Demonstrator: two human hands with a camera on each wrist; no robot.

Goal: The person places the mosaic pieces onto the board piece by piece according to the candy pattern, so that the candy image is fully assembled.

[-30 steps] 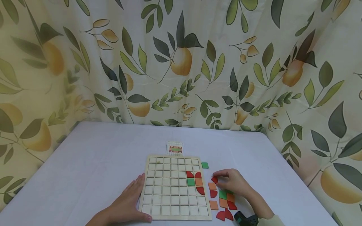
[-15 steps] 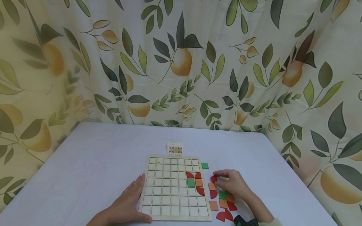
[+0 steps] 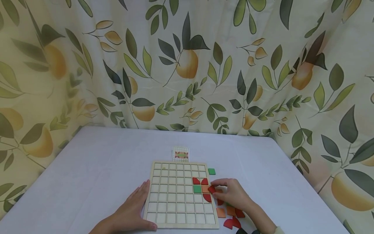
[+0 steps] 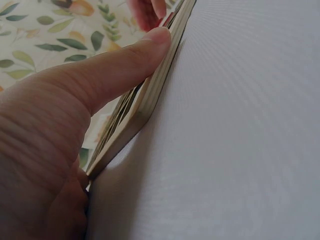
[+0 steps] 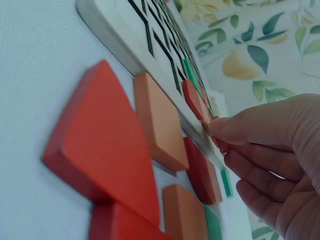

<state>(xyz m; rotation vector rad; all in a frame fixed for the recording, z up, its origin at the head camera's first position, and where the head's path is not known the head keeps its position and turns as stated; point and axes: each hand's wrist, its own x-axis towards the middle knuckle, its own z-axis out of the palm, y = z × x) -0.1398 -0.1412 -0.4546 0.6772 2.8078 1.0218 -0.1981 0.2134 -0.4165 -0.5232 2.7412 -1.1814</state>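
Note:
A pale wooden grid board (image 3: 181, 226) lies on the white table. On its right part sit red quarter-circle tiles, a green square tile (image 3: 197, 188) and an orange square tile (image 3: 205, 189). My left hand (image 3: 128, 208) rests along the board's left side with straight fingers; its thumb (image 4: 150, 47) lies over the near edge. Between thumb and fingertips my right hand (image 3: 235, 194) pinches a red quarter-circle tile (image 3: 211, 189), right at the board's right rim. In the right wrist view the fingers partly hide this tile.
Right of the board lie loose red, orange and green tiles, including an orange square tile (image 3: 221, 213) and a red tile (image 3: 228, 223). A single green tile (image 3: 211, 171) is by the upper right corner. Behind the board stands a small pattern card (image 3: 180, 154); a leaf-print curtain (image 3: 187, 65) hangs beyond.
My right hand has moved left from the loose tiles to the board's right rim, carrying the red quarter-circle tile. The left hand and the board have stayed put.

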